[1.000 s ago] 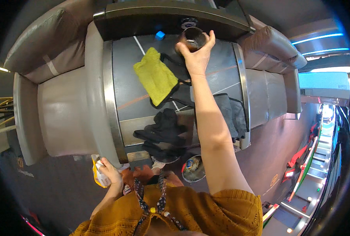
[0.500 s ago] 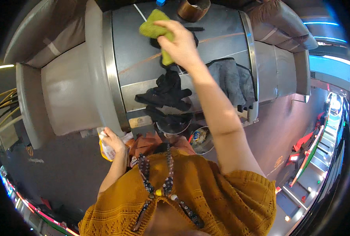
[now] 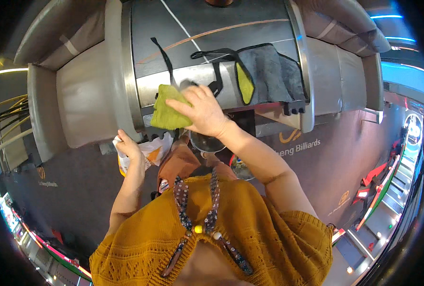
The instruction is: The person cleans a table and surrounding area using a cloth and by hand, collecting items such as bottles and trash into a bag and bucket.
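My right hand (image 3: 203,112) grips a folded lime-green cloth (image 3: 169,108) over the near edge of the dark table. Its fingers lie across the cloth's right side; the thumb points left. Beside and behind this hand lie thin black straps (image 3: 216,52), partly hidden and blurred close to the fingers. To the right, a grey cloth item with dark edging (image 3: 274,76) rests at the table edge, a green strip (image 3: 244,85) next to it. Low on the left, my closed left hand (image 3: 130,147) holds a white plastic bag (image 3: 157,151) with yellow-orange print.
The table (image 3: 174,28) has metal side rims. Padded grey seats, a left seat (image 3: 85,95) and a right seat (image 3: 321,76), flank it. Below the near edge are a round basin (image 3: 206,142) and a second container (image 3: 240,169), mostly hidden by my right arm.
My right hand came nearer and left with the green cloth, from mid-table to the near edge. The black bundle there no longer shows as before; straps now stretch across the table.
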The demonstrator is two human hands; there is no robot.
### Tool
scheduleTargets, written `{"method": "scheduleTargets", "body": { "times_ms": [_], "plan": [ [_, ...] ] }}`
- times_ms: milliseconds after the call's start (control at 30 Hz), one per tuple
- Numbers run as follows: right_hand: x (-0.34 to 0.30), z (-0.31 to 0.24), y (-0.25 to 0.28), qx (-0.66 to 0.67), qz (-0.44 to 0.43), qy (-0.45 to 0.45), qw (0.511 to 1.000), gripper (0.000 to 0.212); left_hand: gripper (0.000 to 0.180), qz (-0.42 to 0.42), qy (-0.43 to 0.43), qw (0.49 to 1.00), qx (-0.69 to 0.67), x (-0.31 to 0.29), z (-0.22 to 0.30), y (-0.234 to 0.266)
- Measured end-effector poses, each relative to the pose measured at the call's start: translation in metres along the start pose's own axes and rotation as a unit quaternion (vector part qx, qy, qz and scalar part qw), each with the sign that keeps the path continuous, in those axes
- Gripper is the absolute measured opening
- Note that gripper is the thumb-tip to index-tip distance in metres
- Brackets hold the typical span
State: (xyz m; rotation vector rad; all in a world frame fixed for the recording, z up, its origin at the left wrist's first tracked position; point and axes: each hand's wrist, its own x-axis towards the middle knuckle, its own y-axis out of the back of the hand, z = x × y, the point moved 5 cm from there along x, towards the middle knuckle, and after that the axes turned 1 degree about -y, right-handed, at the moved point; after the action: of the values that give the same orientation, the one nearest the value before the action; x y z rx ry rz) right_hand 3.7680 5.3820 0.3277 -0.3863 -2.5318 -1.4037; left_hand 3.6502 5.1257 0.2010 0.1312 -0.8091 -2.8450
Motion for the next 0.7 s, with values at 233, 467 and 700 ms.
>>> {"method": "scheduleTargets", "body": {
  "times_ms": [233, 467, 700],
  "plan": [
    [-0.036, 0.032, 0.113, 0.071, 0.256, -0.246, 0.932, 0.067, 0.021, -0.096, 0.166, 0.957, -0.218, -0.015, -0.037, 0.036],
    [-0.074, 0.117, 0.112, -0.237, 0.087, -0.413, 0.875, 0.062, 0.020, -0.195, 0.301, 0.877, -0.320, -0.083, -0.018, 0.092],
    [-0.080, 0.150, 0.135, 0.220, 0.236, -0.338, 0.884, 0.042, 0.033, -0.265, 0.328, 0.767, -0.484, -0.124, 0.063, 0.123]
  ]
}}
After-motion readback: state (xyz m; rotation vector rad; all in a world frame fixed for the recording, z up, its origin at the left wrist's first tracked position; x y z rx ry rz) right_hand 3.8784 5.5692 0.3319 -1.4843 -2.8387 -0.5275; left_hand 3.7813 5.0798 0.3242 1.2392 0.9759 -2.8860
